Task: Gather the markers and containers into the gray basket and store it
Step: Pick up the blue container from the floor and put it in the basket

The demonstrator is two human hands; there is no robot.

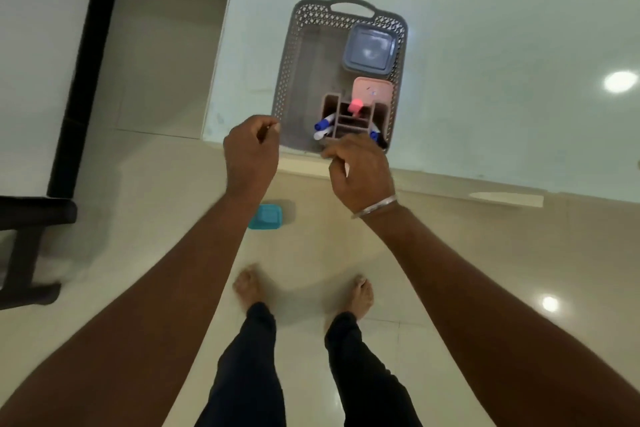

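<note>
While right hand (360, 173) covers gray basket (294, 55) rim, grip unclear (left hand (251, 152) curled, empty).

This looks like a room in a home: a person stands on bare feet (246, 282) at 6 o'clock on a glossy cream tiled floor (156, 87). A plain white table (502, 97) at 1 o'clock bears a gray basket (290, 80) of lidded tubs (370, 48) and markers (322, 125). Dark furniture (31, 246) stands at 9 o'clock.
</note>
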